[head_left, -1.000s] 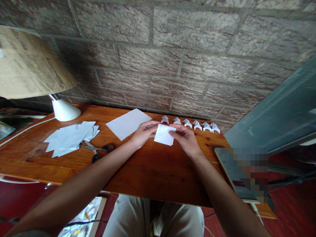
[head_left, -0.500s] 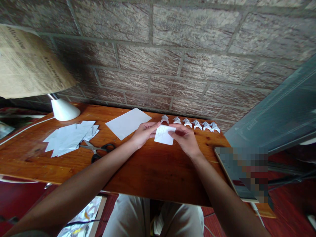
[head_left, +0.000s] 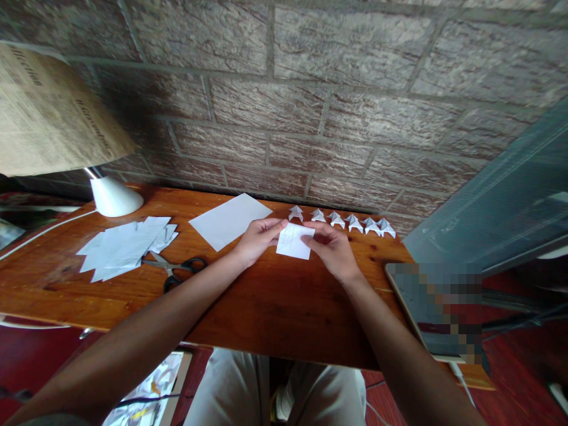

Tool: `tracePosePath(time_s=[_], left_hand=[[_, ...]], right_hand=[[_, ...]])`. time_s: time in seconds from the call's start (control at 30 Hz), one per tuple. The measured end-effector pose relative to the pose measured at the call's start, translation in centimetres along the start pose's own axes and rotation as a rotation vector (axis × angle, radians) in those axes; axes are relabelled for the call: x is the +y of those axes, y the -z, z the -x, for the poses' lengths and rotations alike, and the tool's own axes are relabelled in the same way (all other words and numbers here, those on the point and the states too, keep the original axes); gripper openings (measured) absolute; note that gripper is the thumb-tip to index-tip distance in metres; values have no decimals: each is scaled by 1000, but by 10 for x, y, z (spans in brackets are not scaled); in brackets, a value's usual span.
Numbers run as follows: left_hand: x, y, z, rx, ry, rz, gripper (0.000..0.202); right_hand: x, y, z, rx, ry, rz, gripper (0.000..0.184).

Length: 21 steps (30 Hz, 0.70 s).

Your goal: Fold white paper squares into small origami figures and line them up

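Note:
A small white square of paper [head_left: 294,242] with faint writing is held up over the wooden table [head_left: 275,307]. My left hand [head_left: 260,242] pinches its upper left edge, thumb on top. At its right edge my right hand [head_left: 331,245] grips it between thumb and fingers. Just behind the hands, several folded paper pieces [head_left: 354,222] with pointed tops stand in a row along the wall side. Left of my left hand lies a larger white sheet [head_left: 228,222].
Scissors [head_left: 171,269] with black handles lie beside a pile of paper pieces [head_left: 122,248]. A lamp [head_left: 115,198] with a newsprint shade stands at the back left. On the right, a tablet-like device [head_left: 412,307], partly pixelated, rests at the table's edge. A brick wall [head_left: 297,154] rises behind.
Almost nothing differs. The paper square has turned very slightly between my hands, and both hands keep their hold. The whole view has shifted a touch.

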<state>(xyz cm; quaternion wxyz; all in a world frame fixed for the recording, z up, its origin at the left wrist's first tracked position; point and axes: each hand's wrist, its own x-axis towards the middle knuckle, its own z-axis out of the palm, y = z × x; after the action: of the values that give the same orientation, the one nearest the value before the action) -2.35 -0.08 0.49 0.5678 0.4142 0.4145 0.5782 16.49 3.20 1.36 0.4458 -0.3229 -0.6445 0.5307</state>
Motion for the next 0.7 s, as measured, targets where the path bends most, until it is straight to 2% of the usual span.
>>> tracePosePath(time_s=[0.5,0.7], left_hand=[[-2,0,-1,22,-58,-33,35],[-2,-2,0,21,-69,-61,35]], right_hand=[[-4,-4,1,21,-93,-97,35],[-8,-3,2,11,-105,-11,34]])
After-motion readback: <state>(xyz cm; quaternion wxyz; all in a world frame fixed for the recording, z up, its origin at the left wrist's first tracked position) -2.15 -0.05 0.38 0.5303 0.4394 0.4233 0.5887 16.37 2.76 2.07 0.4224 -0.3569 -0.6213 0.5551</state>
